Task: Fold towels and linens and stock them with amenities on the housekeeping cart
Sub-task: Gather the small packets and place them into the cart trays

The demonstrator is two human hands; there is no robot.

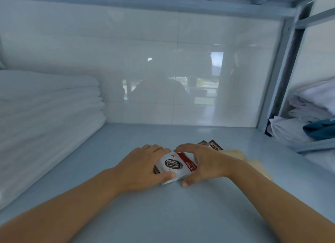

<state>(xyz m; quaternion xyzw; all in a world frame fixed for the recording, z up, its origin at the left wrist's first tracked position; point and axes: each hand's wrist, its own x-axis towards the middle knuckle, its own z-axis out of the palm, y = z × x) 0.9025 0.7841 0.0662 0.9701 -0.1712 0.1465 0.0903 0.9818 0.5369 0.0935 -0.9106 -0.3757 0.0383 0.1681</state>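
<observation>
Head view: both hands meet at lower centre of frame on the pale blue metal shelf (pixel 181 215). Left hand (pixel 143 167) and right hand (pixel 203 163) pinch a small stack of white-and-red coffee sachets (pixel 176 165) between curled fingers and thumbs, squaring its edges. Brown sachets (pixel 211 145) lie just behind. Folded white towels (pixel 49 112) fill left of frame. Judged step: stocking amenities. Next move calls for settling the stack flat, then releasing.

soft cool daylight, window glare on glossy wall tiles (pixel 181 61), blurred, bowed edges
</observation>
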